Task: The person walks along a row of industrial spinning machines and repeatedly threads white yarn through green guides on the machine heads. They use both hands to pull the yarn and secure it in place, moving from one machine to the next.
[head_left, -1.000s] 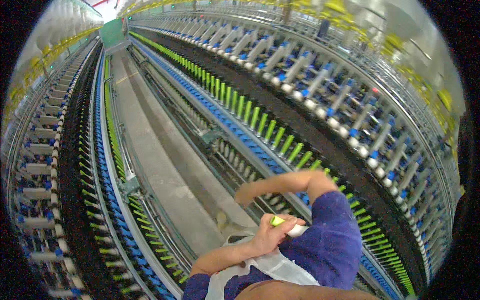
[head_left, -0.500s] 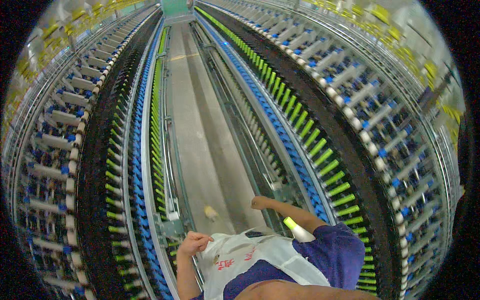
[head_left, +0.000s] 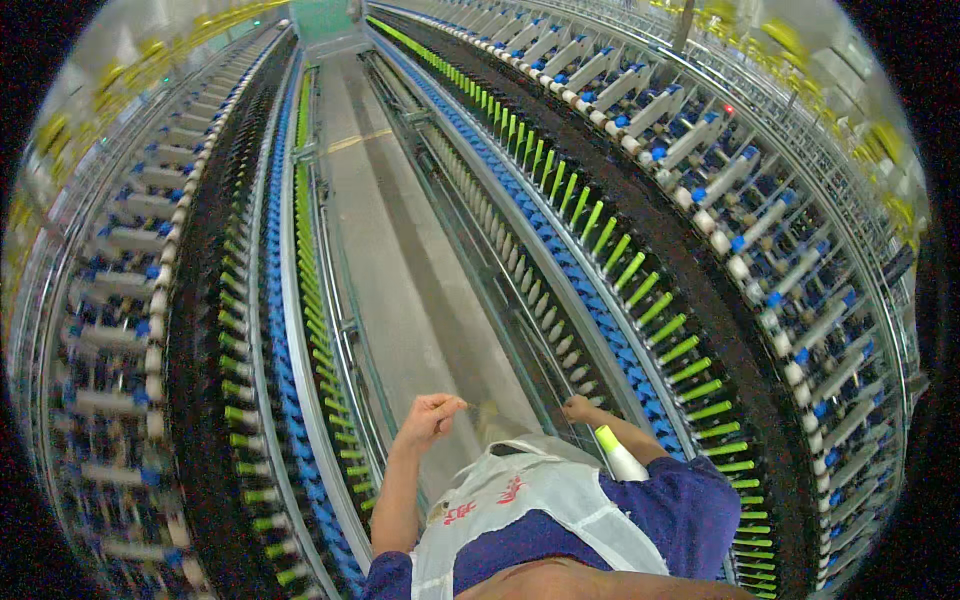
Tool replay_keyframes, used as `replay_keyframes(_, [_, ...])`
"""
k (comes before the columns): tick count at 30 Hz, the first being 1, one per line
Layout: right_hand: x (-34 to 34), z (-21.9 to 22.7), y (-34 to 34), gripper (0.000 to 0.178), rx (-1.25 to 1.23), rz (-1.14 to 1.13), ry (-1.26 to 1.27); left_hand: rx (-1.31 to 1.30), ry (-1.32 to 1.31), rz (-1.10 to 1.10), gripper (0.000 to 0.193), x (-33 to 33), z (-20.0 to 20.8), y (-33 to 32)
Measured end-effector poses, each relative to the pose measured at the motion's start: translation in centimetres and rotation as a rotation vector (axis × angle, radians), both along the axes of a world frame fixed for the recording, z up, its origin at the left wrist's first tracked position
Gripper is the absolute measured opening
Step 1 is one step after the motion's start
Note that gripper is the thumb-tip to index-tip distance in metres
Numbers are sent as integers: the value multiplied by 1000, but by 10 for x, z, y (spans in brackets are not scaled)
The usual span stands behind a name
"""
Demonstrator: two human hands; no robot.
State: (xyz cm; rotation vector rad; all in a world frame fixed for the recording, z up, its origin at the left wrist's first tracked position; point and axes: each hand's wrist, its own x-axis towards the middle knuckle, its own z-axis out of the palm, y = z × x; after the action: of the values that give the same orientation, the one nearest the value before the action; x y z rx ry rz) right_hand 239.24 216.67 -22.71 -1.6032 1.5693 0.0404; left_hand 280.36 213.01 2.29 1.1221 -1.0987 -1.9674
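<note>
My left hand (head_left: pixel 430 420) is raised over the aisle in front of the apron, thumb and forefinger pinched together. Whatever is between those fingertips is too small to make out. Lower right, my right hand (head_left: pixel 578 408) is closed beside the lower rail of the right-hand spinning frame; its fingertips are partly hidden. A bobbin of white yarn (head_left: pixel 622 460) with a yellow-green top stands upright against the inside of my right arm, and its support is hidden. A white apron (head_left: pixel 500 490) with red marks covers my front.
Long spinning frames line both sides of a narrow grey floor (head_left: pixel 390 220). Yellow-green bobbin tubes (head_left: pixel 630 270) stand along the right frame, above a blue strip (head_left: pixel 570 235). Greyish bobbins (head_left: pixel 535 295) fill a lower row there. More green tubes (head_left: pixel 310 290) line the left frame.
My left hand has risen away from the apron's edge and moved right, its fingers pinched. My right hand has shifted right toward the lower rail. The view has turned slightly.
</note>
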Motion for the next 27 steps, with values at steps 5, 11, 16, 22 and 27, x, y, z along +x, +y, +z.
replay_keyframes(5, [-13, 23, -153, 23, -193, -66, -143, 54, 77, 43, 18, 15, -44, -187])
replay_keyframes(11, [-12, -11, -392, 22, 38, 109, 162, 120, 144, 155, 14, 53, -34, -370])
replay_keyframes(16, [42, -41, -641, 25, -141, 26, 285, 114, 292, 185, 13, 78, -59, -521])
replay_keyframes(22, [112, -14, -819, 25, -367, -19, 110, 143, 314, 8, 16, 91, -89, -752])
replay_keyframes(27, [107, 32, -924, 27, -177, -79, 67, 80, 328, -266, 20, 101, -65, -939])
